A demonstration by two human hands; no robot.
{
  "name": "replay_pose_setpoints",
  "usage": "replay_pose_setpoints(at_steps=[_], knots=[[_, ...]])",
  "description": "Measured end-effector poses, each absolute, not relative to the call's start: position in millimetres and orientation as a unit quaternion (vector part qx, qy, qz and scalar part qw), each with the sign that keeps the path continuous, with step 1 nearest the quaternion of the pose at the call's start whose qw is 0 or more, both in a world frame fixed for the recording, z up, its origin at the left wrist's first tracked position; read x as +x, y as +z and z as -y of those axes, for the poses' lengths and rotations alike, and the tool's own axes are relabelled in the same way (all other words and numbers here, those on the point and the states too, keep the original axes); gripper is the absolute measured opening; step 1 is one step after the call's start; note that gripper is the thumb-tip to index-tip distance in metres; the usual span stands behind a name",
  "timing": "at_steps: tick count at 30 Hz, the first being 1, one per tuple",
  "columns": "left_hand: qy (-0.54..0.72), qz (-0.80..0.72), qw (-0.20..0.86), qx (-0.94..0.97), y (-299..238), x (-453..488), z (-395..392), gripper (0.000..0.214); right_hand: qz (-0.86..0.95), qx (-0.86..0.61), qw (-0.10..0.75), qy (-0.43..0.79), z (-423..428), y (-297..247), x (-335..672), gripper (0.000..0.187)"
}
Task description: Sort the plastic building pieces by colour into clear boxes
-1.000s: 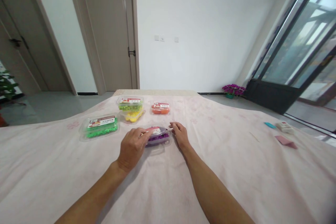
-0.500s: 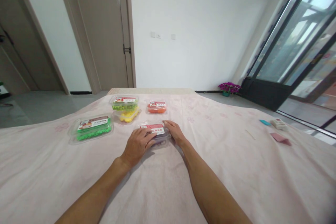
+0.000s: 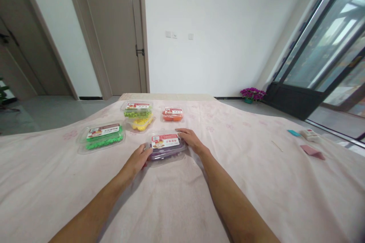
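A clear plastic box of purple pieces (image 3: 166, 147) with a red and white label lies on the pink cloth in front of me. My left hand (image 3: 138, 160) grips its left end, fingers curled on the edge. My right hand (image 3: 190, 140) holds its right end, fingers bent round the far corner. Behind it stand a box of green pieces (image 3: 102, 136), a green box stacked on a yellow one (image 3: 138, 114), and an orange box (image 3: 172, 114).
The pink cloth (image 3: 199, 197) covers a wide table. At the far right lie a teal item (image 3: 293, 133), a small white box (image 3: 309, 134) and a pink card (image 3: 311, 150). Doors, a white wall, glass sliding doors and potted purple flowers (image 3: 252, 94) stand beyond.
My left hand slid off the top of the purple box to its left end, leaving the label in view. My right hand stayed at the right end.
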State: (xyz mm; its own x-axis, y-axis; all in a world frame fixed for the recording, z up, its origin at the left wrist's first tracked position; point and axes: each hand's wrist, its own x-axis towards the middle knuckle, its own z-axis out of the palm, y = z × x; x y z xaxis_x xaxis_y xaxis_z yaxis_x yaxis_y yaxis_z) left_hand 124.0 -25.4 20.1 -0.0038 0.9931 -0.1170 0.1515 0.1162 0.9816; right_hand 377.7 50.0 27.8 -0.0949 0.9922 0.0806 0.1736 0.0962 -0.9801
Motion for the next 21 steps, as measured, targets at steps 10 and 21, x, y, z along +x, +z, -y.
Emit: replay_pose_setpoints(at_steps=[10, 21], knots=[[0.359, -0.538, 0.663, 0.378, 53, 126, 43, 0.033, 0.630, -0.475, 0.454, 0.414, -59, 26, 374, 0.032], [0.473, -0.511, 0.635, 0.335, 37, 137, 46, 0.054, 0.603, -0.464, 0.486, 0.430, -71, 16, 373, 0.025]])
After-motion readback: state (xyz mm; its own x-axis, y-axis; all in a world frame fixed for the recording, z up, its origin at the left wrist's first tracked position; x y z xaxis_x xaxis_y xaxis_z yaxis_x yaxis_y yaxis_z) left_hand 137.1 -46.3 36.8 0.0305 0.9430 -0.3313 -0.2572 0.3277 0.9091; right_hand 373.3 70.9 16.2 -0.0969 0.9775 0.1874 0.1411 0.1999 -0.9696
